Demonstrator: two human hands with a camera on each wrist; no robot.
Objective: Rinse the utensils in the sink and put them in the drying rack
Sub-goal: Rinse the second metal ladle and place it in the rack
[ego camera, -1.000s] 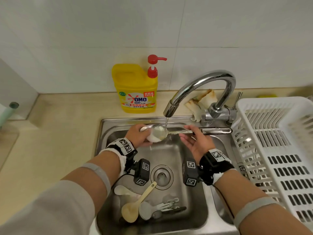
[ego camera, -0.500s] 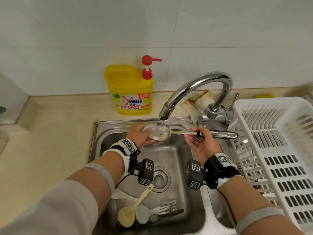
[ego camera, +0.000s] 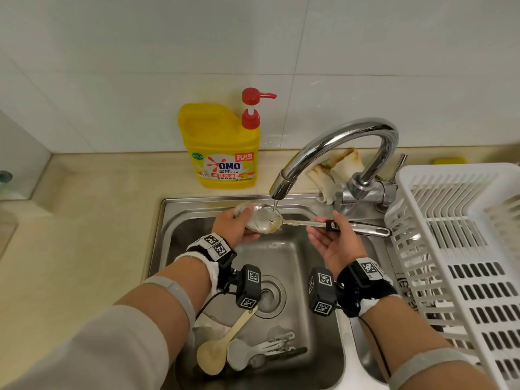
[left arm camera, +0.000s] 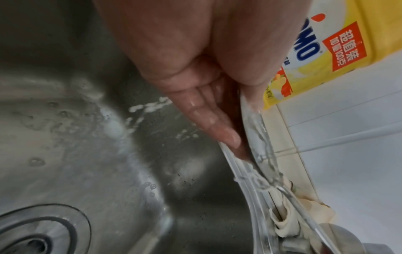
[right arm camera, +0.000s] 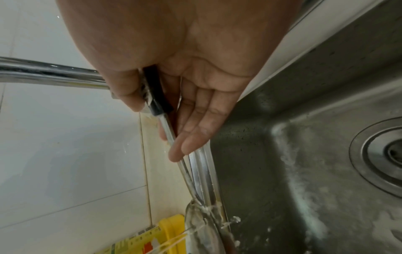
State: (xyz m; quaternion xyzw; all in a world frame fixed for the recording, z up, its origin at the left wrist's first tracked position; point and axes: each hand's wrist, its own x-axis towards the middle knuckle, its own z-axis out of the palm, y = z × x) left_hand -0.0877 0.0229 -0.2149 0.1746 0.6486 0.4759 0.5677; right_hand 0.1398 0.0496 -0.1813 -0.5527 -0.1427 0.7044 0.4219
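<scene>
A large steel ladle (ego camera: 264, 220) lies level under the faucet's thin stream, over the sink (ego camera: 174, 220). My left hand (ego camera: 237, 222) holds its bowl from the left, with the thumb on the rim and the fingers (left arm camera: 208, 116) straight beneath. Water runs over the ladle rim (left arm camera: 252, 130). My right hand (ego camera: 330, 232) pinches the handle at its black band (right arm camera: 156, 92), with the thumb on top and the fingers under the shaft (right arm camera: 195, 171). The white drying rack (ego camera: 461, 249) stands to the right.
A wooden spoon (ego camera: 216, 353), metal spoons and forks (ego camera: 261, 350) lie at the sink's near end by the drain (ego camera: 270, 296). The faucet (ego camera: 337, 142) arches overhead. A yellow detergent bottle (ego camera: 222, 147) and a rag (ego camera: 334, 170) sit on the counter behind.
The ladle has stayed under the stream. My left hand has slid toward the bowl's left rim, so the water now lands in the bare bowl. My right hand keeps its hold on the handle.
</scene>
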